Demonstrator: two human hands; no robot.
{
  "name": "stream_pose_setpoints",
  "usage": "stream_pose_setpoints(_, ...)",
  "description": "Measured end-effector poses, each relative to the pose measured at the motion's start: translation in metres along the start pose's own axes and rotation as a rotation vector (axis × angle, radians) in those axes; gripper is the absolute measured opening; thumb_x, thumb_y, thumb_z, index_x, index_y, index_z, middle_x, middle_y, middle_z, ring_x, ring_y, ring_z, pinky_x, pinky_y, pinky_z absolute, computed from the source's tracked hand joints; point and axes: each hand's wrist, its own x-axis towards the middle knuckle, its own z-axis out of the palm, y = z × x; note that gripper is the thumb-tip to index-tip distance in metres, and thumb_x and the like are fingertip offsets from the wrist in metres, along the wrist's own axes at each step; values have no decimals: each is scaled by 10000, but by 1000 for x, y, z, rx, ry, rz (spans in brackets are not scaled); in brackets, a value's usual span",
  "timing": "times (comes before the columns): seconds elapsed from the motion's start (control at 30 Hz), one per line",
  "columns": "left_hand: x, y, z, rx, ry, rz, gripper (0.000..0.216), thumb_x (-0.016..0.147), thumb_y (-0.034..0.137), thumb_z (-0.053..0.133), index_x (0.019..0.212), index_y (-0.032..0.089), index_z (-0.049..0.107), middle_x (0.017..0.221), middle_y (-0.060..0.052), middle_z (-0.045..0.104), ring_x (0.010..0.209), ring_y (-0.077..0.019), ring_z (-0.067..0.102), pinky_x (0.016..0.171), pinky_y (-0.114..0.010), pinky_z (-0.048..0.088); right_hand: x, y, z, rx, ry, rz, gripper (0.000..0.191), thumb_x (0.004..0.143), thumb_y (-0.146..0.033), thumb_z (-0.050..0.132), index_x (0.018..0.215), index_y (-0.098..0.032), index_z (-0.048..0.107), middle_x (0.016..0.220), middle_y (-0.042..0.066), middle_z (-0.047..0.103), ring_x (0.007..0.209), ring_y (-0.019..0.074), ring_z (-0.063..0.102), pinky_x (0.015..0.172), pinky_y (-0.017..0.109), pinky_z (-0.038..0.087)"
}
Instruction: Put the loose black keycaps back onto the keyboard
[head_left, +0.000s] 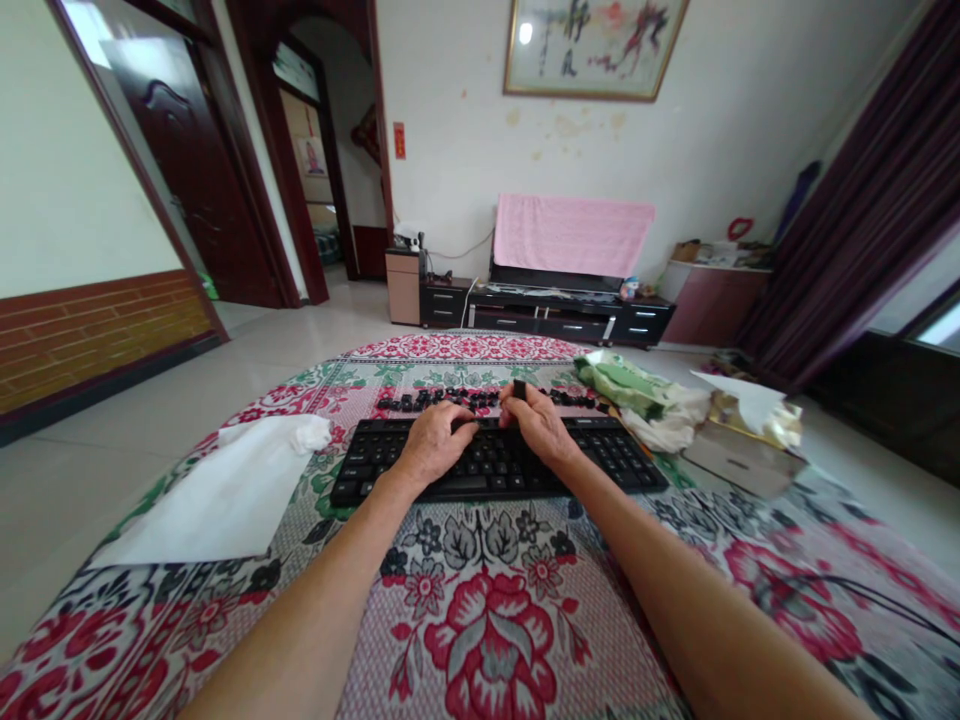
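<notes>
Hiding keyboard keys (491, 466): left hand (435, 442)

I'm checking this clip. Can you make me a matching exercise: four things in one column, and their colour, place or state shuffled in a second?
Things:
1. keyboard
2. towel
3. paper sheet
4. right hand

Descriptions:
A. white, lying on the left side of the tablecloth
B. holding a small dark piece
C. black, below the left hand
D. pink, hanging in the background

Right pairs: 1-C, 2-D, 3-A, 4-B
</notes>
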Motion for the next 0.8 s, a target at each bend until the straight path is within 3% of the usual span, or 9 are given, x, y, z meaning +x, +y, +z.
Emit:
stream_pose_setpoints(0.1,1,0,-1,-46,7,-20,121,792,233,582,854,184,674,860,-30,681,840,-172,622,806,-293,468,0,-1,0,-241,30,-41,143,720,-243,442,726,-190,575,568,-34,501,574,123,461,588,248,370)
stream_pose_setpoints(0.27,2,-1,-1,-156,31,-104,134,780,236,591,867,193,682,887,-21,704,838,-163,642,825,-280,477,-2,0,4,-420,-113,23,232,693,-350,585,849,-200,669,506,-47,475,483,102,401,497,236,319)
stream_pose_setpoints(0.57,1,1,-7,-237,21,-125,182,769,253,580,882,168,695,863,-28,715,795,-164,649,766,-268,491,0,10,3,-252,-271,-74,282,748,-408,604,910,-204,711,766,6,670,697,153,580,670,266,433)
stream_pose_setpoints(0.8,1,2,-6,-282,17,-137,182,750,272,590,857,172,697,828,-19,717,776,-163,649,750,-266,496,-1,6,2,-244,-287,-39,267,737,-401,610,838,-173,706,609,-23,581,549,104,481,553,235,368)
